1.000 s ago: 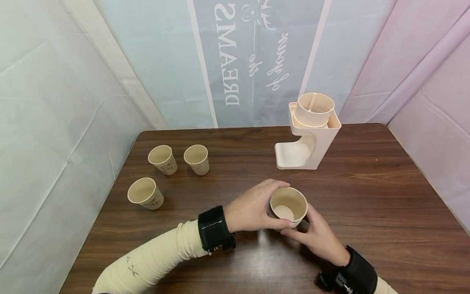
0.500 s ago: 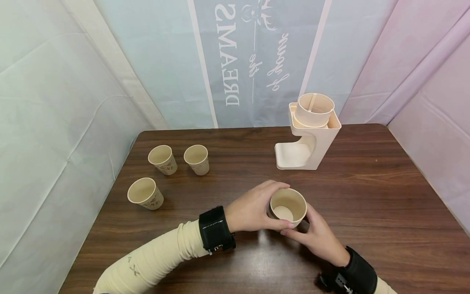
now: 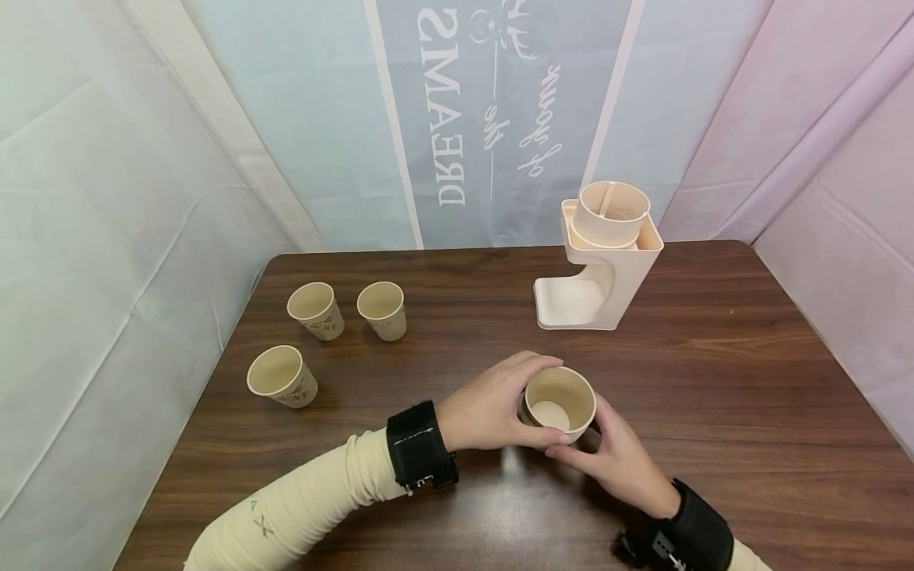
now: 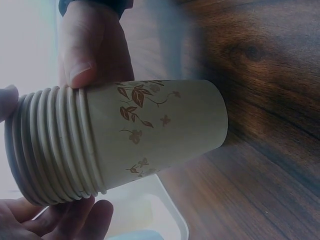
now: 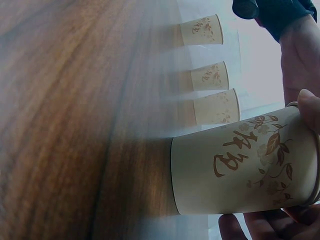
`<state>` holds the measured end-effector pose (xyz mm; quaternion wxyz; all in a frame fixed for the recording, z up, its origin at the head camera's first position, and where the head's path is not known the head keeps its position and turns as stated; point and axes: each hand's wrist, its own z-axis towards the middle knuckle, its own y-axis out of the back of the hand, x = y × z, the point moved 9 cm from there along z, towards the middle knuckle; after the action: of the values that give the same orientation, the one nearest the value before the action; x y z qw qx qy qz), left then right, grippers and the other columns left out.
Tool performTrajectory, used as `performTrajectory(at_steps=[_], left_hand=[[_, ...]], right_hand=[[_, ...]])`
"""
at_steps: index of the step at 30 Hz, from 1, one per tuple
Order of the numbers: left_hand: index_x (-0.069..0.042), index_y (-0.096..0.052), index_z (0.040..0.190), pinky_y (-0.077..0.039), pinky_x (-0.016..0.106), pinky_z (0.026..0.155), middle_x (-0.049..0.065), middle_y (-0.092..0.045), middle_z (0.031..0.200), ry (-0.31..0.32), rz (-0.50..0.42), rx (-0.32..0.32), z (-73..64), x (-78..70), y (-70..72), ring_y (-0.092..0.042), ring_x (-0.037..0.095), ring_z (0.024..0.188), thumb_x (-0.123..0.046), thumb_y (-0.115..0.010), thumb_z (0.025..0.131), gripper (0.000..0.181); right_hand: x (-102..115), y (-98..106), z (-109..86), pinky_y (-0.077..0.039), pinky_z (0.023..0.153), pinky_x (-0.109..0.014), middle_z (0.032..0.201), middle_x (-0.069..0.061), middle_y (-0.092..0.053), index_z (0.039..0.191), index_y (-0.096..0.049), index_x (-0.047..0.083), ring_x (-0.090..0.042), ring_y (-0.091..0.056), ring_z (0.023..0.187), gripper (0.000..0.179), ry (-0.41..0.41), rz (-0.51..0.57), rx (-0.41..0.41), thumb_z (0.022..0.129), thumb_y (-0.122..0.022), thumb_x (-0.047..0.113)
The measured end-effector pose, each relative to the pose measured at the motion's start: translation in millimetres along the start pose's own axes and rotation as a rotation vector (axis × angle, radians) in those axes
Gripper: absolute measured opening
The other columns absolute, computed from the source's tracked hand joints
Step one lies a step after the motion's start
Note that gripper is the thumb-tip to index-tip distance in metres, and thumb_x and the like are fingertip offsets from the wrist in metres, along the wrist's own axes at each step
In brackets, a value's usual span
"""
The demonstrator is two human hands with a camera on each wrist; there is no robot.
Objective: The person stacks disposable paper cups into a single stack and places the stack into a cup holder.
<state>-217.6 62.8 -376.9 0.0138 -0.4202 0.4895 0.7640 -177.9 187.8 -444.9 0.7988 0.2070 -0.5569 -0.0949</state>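
Note:
A stack of beige paper cups (image 4: 155,125) stands near the middle of the table, bottom toward the wood, its rims bunched together at the top. Brown flowers and leaves decorate the outermost cup. In the head view my left hand (image 3: 493,404) grips the upper part from the left, fingers behind and thumb in front. From the right, my right hand (image 3: 624,456) holds the same stack, its thumb close to the left thumb. The head view looks down into the top cup, which shows nothing inside. Most of the right fingers are hidden behind the stack.
Three single paper cups, a front one (image 3: 283,377), a back one (image 3: 316,311) and another (image 3: 382,310), stand upright on the brown wooden table (image 3: 714,381) at left. A cream cup dispenser (image 3: 607,274) with a round top stands at the back right. Cloth walls enclose the table.
The stack has barely shifted in the hands. Both hands keep their hold, and the single cups and dispenser stay where they were.

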Motion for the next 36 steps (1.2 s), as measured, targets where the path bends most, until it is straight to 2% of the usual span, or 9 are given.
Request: performTrajectory(at_steps=[12, 19, 28, 36], left_hand=[[-0.006, -0.049, 0.147, -0.043, 0.019, 0.103, 0.003, -0.058, 0.134, -0.015, -0.003, 0.006, -0.2, 1.7, -1.1, -0.056, 0.010, 0.118, -0.039, -0.087, 0.081, 0.083], [-0.008, -0.045, 0.151, -0.043, 0.021, 0.105, 0.002, -0.057, 0.137, -0.001, 0.014, -0.013, -1.7, 3.8, 2.1, -0.054, 0.007, 0.122, -0.048, -0.084, 0.083, 0.088], [-0.009, -0.050, 0.146, -0.050, 0.029, 0.100, 0.003, -0.060, 0.134, 0.037, 0.009, -0.075, -6.4, 4.7, 27.2, -0.057, 0.015, 0.122, -0.041, -0.074, 0.094, 0.066], [-0.009, -0.050, 0.145, -0.051, 0.035, 0.099, 0.003, -0.060, 0.135, 0.081, -0.004, -0.150, -21.6, 12.5, 53.6, -0.058, 0.020, 0.123, -0.036, -0.072, 0.096, 0.060]], right_hand=[[-2.2, 0.0, -0.2, -0.041, 0.099, -0.012, 0.133, -0.005, -0.060, 0.145, -0.049, 0.011, -0.006, -0.054, 0.121, 0.078, -0.006, -0.024, 0.003, 0.078, -0.089, 0.008], [-1.7, -0.3, -0.1, -0.042, 0.098, -0.012, 0.131, -0.006, -0.061, 0.145, -0.048, 0.009, -0.008, -0.055, 0.120, 0.078, 0.001, -0.002, 0.007, 0.078, -0.088, 0.005], [0.6, -0.1, 1.7, -0.043, 0.097, -0.013, 0.131, -0.006, -0.061, 0.147, -0.047, 0.012, -0.010, -0.057, 0.118, 0.080, 0.016, 0.009, 0.002, 0.078, -0.088, 0.005], [-0.5, -0.6, 0.1, -0.043, 0.098, -0.014, 0.134, -0.006, -0.061, 0.147, -0.047, 0.013, -0.010, -0.056, 0.120, 0.082, 0.007, 0.015, 0.003, 0.077, -0.088, 0.003]])
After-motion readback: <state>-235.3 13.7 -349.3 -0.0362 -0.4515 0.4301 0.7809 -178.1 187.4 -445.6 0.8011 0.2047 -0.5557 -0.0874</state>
